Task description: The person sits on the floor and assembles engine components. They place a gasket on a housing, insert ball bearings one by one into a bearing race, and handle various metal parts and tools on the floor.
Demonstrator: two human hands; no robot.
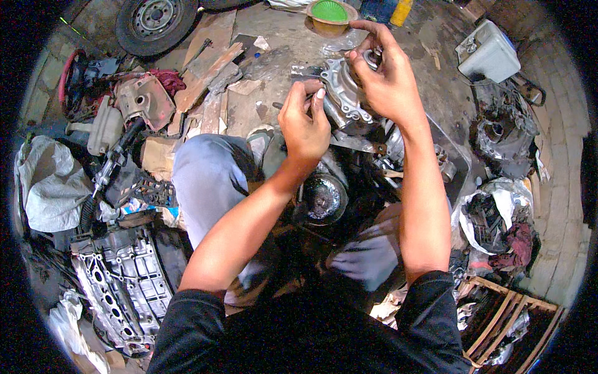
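Observation:
A grey cast-metal housing [341, 87] with a bolt-hole flange stands before me on a low dark metal-edged surface. My left hand [306, 128] is closed at the housing's left side, thumb and fingers pressed together. What it grips is hidden; a thin dark end sticks out left of the fingers. At the housing's upper right, my right hand [391, 78] curls round a small round metal piece [373, 59], index finger raised and thumb in front. Whether that piece is part of the housing, I cannot tell. Below lies a dark round metal pan [322, 198], between my knees.
Engine castings [124, 287] lie at lower left, near a white sack [53, 187]. A wheel [156, 22] and a green-lined basin [330, 11] are at the back. On the right are a white container [489, 53], a greasy casting [504, 128], a bag of parts [492, 218] and a wooden crate [511, 318].

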